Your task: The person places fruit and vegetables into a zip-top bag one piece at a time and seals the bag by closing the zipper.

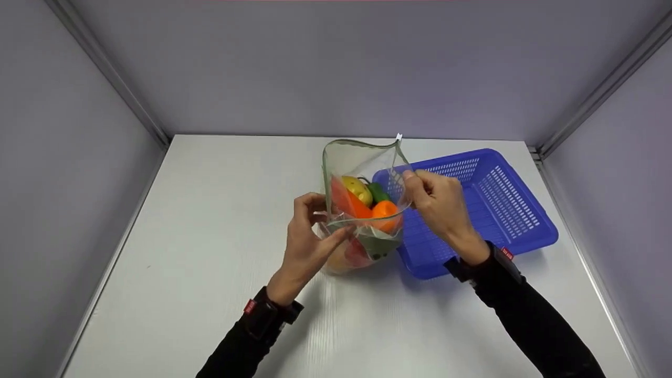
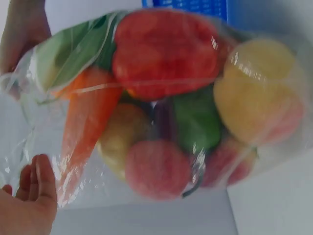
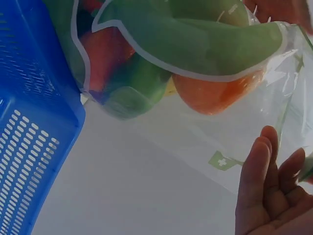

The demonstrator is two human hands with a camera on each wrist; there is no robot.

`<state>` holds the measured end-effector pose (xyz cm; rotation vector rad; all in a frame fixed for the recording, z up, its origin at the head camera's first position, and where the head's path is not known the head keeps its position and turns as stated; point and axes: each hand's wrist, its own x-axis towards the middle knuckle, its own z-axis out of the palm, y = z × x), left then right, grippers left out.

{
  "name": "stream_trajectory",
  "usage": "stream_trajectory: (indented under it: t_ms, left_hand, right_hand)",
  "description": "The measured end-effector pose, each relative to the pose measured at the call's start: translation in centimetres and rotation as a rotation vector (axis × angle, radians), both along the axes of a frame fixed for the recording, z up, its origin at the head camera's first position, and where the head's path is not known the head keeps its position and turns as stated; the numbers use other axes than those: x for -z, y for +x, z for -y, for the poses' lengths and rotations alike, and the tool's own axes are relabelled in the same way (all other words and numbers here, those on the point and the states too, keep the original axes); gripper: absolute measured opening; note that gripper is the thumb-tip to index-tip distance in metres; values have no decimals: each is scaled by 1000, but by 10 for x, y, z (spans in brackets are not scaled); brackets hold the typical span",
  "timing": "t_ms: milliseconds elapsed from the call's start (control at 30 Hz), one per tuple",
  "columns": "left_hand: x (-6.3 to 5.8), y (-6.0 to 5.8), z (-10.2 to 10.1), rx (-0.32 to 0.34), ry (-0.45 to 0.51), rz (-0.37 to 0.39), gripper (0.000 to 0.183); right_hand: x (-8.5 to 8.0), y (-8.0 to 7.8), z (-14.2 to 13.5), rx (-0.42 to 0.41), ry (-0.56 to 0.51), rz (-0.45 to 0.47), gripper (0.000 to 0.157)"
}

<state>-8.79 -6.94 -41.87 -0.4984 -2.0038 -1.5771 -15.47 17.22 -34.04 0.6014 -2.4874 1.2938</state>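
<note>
A clear zip bag (image 1: 386, 244) with green trim stands upright on the table, its mouth spread wide. Inside are a carrot (image 2: 90, 117), a red bell pepper (image 2: 166, 54), a yellow-and-pink fruit (image 2: 264, 93), a red round fruit (image 2: 156, 169) and a dark green vegetable (image 2: 198, 120). Near the mouth lie a yellow fruit (image 1: 357, 190) and an orange fruit (image 1: 385, 210). My left hand (image 1: 310, 241) grips the bag's left side, thumb at the front rim and fingers round the side. At the right rim, my right hand (image 1: 441, 202) pinches the bag's edge.
A blue perforated basket (image 1: 506, 210) sits right of the bag, partly behind my right hand; no items show in it. The white table (image 1: 210, 220) extends to the left. Grey panels (image 1: 336, 68) enclose the back and both sides.
</note>
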Motion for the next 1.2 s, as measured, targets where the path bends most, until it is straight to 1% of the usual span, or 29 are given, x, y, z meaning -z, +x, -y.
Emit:
stream_trajectory:
  t_ms: [100, 167, 233, 300, 333, 433, 533, 600, 633, 767, 833, 900, 1033, 1100, 1200]
  left_hand:
    - [4, -2, -4, -39, 41, -46, 50]
    - [4, -3, -4, -58, 38, -83, 40]
    - [4, -4, -4, -68, 21, -112, 31]
    - [3, -4, -3, -75, 5, -134, 24]
    - [3, -4, -3, -77, -3, -142, 22]
    - [1, -5, -2, -73, -1, -156, 20]
    - [0, -8, -2, -65, 17, -155, 18]
    - [-2, -9, -1, -58, 20, -153, 17]
    - [-3, -10, -1, -49, 22, -150, 17]
    - [-8, -12, 3, -27, 43, -141, 14]
    - [-14, -13, 8, -13, 59, -137, 13]
    - [-22, -14, 14, -13, 63, -131, 13]
    - [-38, -19, 33, -26, 41, -95, 12]
    - [-43, -22, 44, -47, 20, -57, 10]
    - [-50, -28, 59, -84, 15, 22, 8]
  right_hand:
    - [0, -7, -4, 20, -80, 13, 50]
    - [-2, -14, -7, 27, -129, 13, 48]
    - [-4, -24, -10, 11, -159, 17, 42]
    - [-7, -32, -13, -25, -158, 38, 34]
    - [-8, -36, -14, -49, -142, 53, 33]
    - [-12, -44, -15, -144, -93, 141, 41]
    - [-14, -50, -14, -236, -72, 242, 46]
    - [-13, -52, -13, -264, -77, 288, 45]
    - [-12, -53, -12, -261, -82, 296, 42]
    - [-7, -53, -13, -202, -97, 260, 24]
    - [-5, -52, -14, -181, -133, 231, 16]
    - [-2, -51, -16, -172, -181, 200, 12]
    - [0, -48, -20, -183, -263, 167, 9]
    - [0, -47, -22, -193, -272, 160, 10]
    - [-1, -43, -26, -200, -288, 158, 10]
